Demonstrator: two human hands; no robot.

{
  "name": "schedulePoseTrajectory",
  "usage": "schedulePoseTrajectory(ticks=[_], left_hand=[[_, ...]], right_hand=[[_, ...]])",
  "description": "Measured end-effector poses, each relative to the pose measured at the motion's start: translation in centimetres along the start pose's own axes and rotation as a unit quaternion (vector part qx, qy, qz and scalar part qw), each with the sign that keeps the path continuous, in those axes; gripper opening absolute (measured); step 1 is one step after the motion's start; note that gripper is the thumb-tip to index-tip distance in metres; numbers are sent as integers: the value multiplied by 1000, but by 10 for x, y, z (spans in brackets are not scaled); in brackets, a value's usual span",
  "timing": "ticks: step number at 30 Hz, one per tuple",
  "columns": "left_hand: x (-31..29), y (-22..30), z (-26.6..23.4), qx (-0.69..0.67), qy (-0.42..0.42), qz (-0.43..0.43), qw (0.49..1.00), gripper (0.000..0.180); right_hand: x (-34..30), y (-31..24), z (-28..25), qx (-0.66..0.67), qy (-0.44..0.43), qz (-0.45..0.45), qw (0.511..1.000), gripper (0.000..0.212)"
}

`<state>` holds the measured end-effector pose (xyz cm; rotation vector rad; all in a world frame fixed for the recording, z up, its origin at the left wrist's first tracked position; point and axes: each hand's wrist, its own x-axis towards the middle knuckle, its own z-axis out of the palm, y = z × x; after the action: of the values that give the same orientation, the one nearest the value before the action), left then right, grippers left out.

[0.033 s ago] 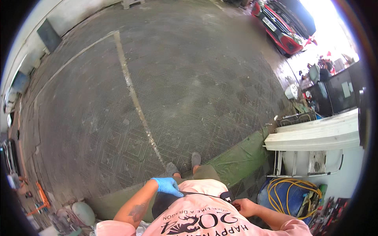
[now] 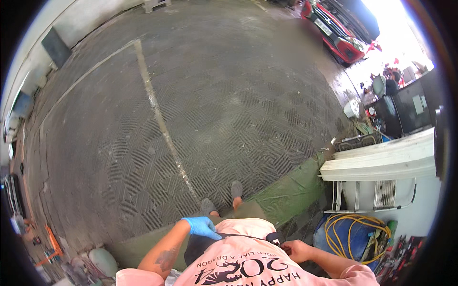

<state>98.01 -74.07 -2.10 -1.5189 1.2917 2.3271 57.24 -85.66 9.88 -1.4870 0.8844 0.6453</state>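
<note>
My left hand (image 2: 202, 226), in a blue glove, is closed at my waist on the upper edge of a black cloth piece (image 2: 195, 249) that looks like a pouch or apron. A thin black strap (image 2: 243, 235) runs from there across my pink shirt (image 2: 238, 260). At its right end sits a small black block, perhaps a buckle (image 2: 273, 237). My bare right hand (image 2: 296, 250) is beside this block, its fingers curled together against my right side. Whatever lies between those fingers is hidden.
Dark textured floor (image 2: 214, 119) with a worn pale line (image 2: 160, 117) stretches ahead. Green sheeting (image 2: 291, 186) lies near my feet. At right are white panels (image 2: 377, 157), a ladder (image 2: 367, 196) and a yellow hose (image 2: 336, 233) on a blue drum. A red car (image 2: 334, 33) stands far right.
The surroundings have shifted very slightly in view, the car and panels a little left and up. Both hands keep their places at my waist.
</note>
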Motion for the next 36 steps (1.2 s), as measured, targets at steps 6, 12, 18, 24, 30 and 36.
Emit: schedulePoseTrajectory(ticks=[6, 12, 18, 24, 30, 36], left_hand=[[35, 12, -51, -10, -1, -36, 999, 63], [56, 77, -118, -217, 54, -31, 974, 26], [86, 131, -191, -208, 67, -80, 973, 31], [126, 205, -278, -195, 53, -84, 976, 32], [197, 296, -390, -166, -21, -122, 978, 32], [266, 387, -492, -242, -12, -73, 968, 27]], right_hand=[[34, -15, -82, -55, -6, -62, 997, 44], [77, -16, -199, -68, -42, -151, 985, 43], [106, -6, -294, -49, -21, -245, 968, 43], [121, 5, -383, -39, -35, -219, 974, 42], [151, 16, -508, -19, -5, -202, 979, 42], [182, 29, -649, 5, 0, -180, 984, 39]])
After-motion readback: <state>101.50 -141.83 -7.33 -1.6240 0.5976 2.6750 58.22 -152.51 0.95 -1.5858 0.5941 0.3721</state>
